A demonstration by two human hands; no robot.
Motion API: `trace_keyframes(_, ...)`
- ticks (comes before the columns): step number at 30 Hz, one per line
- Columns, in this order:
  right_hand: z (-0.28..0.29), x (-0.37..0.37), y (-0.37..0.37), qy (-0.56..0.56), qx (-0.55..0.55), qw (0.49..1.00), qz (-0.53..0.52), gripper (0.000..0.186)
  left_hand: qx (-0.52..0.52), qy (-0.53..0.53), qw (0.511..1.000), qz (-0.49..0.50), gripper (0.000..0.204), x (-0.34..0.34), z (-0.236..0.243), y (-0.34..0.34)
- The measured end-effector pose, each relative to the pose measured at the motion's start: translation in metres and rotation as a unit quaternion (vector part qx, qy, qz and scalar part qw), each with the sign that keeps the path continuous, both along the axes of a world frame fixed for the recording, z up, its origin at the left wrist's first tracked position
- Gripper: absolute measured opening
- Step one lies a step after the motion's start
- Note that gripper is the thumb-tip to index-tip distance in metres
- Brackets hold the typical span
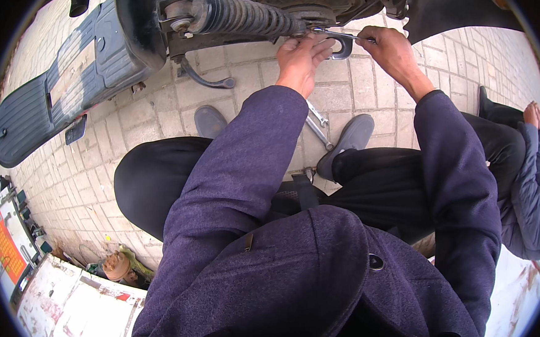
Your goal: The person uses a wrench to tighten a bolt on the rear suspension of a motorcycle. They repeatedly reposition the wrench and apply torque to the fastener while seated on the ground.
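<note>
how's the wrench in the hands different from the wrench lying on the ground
The silver metal wrench in the hands is raised at the scooter's underside, gripped by the right hand, with the left hand at its head. The silver wrench on the paving bricks lies flat and untouched between the person's grey shoes. Both are bare metal.

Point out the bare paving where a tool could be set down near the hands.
Bare paving lies between the scooter's footboard, the kickstand and the left shoe. More lies right of the right hand, toward the seated person. It is crowded between the shoes, where spanners lie, and under the wheel, where the left hand works.
</note>
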State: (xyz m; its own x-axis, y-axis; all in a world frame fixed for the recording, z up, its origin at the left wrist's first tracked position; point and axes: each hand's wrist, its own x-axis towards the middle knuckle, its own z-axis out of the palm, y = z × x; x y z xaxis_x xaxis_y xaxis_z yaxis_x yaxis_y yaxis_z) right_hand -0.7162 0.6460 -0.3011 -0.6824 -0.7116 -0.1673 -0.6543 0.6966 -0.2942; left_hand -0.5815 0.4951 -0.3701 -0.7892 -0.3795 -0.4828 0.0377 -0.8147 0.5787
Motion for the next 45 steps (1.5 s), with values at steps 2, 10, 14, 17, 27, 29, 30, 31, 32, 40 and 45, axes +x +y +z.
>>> trace_keyframes(2, 0.021, 0.007, -0.003, 0.112, -0.043, 0.991, 0.06, 0.021, 0.027, 0.015, 1.0, -0.006, 0.027, -0.001, 0.001, 0.0)
trace_keyframes(10, 0.054, 0.062, -0.049, 0.226, -0.102, 0.929, 0.275, 0.013, 0.144, 0.017, 0.988, 0.062, 0.018, -0.004, -0.004, 0.004)
trace_keyframes(14, 0.058, 0.068, -0.046, 0.214, -0.092, 0.909, 0.347, 0.012, 0.127, 0.036, 0.99, 0.039, 0.019, -0.002, -0.01, -0.001)
trace_keyframes(17, 0.061, 0.054, -0.034, 0.193, -0.086, 0.933, 0.293, 0.017, 0.149, 0.07, 0.986, 0.022, 0.02, -0.003, -0.014, 0.0)
trace_keyframes(27, 0.054, 0.026, -0.002, 0.205, 0.007, 0.952, 0.228, 0.021, 0.091, 0.022, 0.995, 0.033, 0.021, -0.004, -0.006, 0.006)
trace_keyframes(29, 0.055, 0.022, 0.002, 0.199, -0.001, 0.959, 0.201, 0.02, 0.082, 0.016, 0.996, 0.031, 0.021, -0.003, -0.004, 0.006)
trace_keyframes(30, 0.056, 0.019, 0.004, 0.205, -0.026, 0.958, 0.201, 0.019, 0.076, 0.01, 0.997, 0.03, 0.02, -0.003, -0.003, 0.006)
trace_keyframes(31, 0.055, 0.017, 0.006, 0.179, -0.009, 0.969, 0.172, 0.019, 0.077, 0.011, 0.996, 0.034, 0.02, -0.003, -0.003, 0.006)
trace_keyframes(32, 0.054, 0.014, 0.009, 0.161, -0.014, 0.975, 0.154, 0.019, 0.076, 0.008, 0.996, 0.038, 0.02, -0.003, -0.002, 0.007)
trace_keyframes(40, 0.045, 0.0, 0.031, 0.07, -0.026, 0.992, 0.105, 0.02, 0.048, -0.029, 0.997, 0.06, 0.017, -0.01, 0.002, 0.01)
trace_keyframes(45, 0.045, 0.006, 0.032, 0.051, -0.009, 0.995, 0.088, 0.02, 0.02, -0.036, 0.997, 0.071, 0.015, -0.013, 0.005, 0.016)
